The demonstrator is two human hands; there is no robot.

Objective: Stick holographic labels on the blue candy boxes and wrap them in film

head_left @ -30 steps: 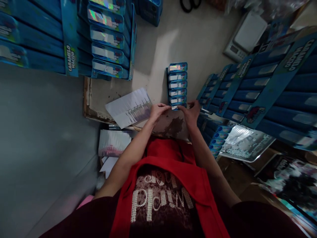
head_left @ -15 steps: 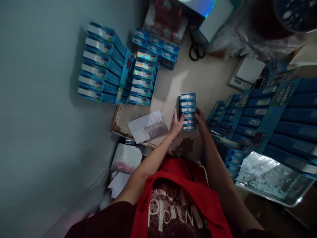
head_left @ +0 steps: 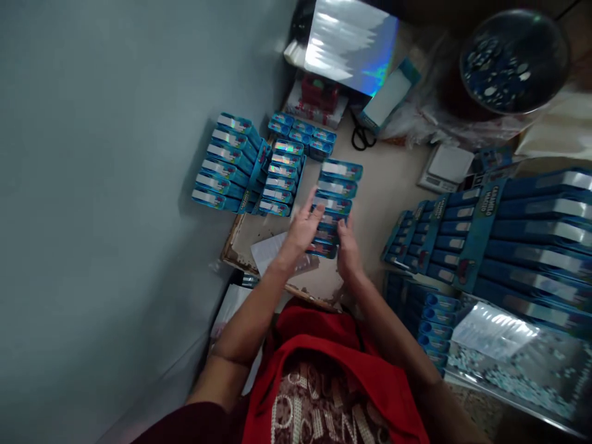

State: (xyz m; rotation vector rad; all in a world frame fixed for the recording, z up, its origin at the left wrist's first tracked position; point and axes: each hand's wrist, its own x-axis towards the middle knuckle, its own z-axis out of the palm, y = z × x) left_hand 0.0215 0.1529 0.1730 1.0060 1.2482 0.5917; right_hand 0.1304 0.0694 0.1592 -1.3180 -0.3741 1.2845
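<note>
Between my hands is a display box of blue candy packs (head_left: 337, 187), stacked in a row with white labels on their ends. My left hand (head_left: 301, 233) grips its left side, the thumb lying over the pack ends. On the lower right side, my right hand (head_left: 348, 250) is closed round the edge with its thumb on the front. Both hands are slightly blurred. The box is tilted and held above the table (head_left: 370, 185). Under my left forearm lies a sheet of paper (head_left: 268, 250), partly covered.
Filled blue display boxes (head_left: 277, 179) stand at the left by the wall, and longer rows (head_left: 485, 237) at the right. Farther back are black scissors (head_left: 363, 137), a small scale (head_left: 446, 166) and a clear bucket (head_left: 513, 68). A tray with small pale pieces (head_left: 522, 376) sits lower right.
The display box has come up nearer to me and tilted, with both hands still on it. My view has shifted, so the table's back and the bucket show more.
</note>
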